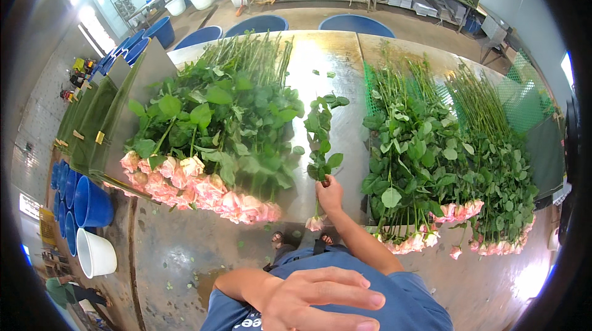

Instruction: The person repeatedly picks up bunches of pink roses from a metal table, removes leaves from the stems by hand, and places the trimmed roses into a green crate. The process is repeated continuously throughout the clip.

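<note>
Between finger and thumb, my right hand (331,196) holds a single pale pink rose (317,141) by its stem. Its leafy stem lies along the steel worktable (303,201), with the bloom toward me at the near edge. Close to the camera, in front of my chest, my left hand (323,298) is raised with fingers spread and nothing visible in it. A thick pile of pink roses (222,132) lies to the left, blooms overhanging the near edge. More rose bunches lie to the right, one nearer (411,160) and one farther right (497,178), partly on green plastic mesh (525,92).
Upright panels with green cloth (95,118) flank the left of the table. Blue buckets (92,201) and a white bucket (96,252) stand on the floor at left. Large blue tubs (356,25) sit beyond the far edge. Another person (69,291) is at lower left.
</note>
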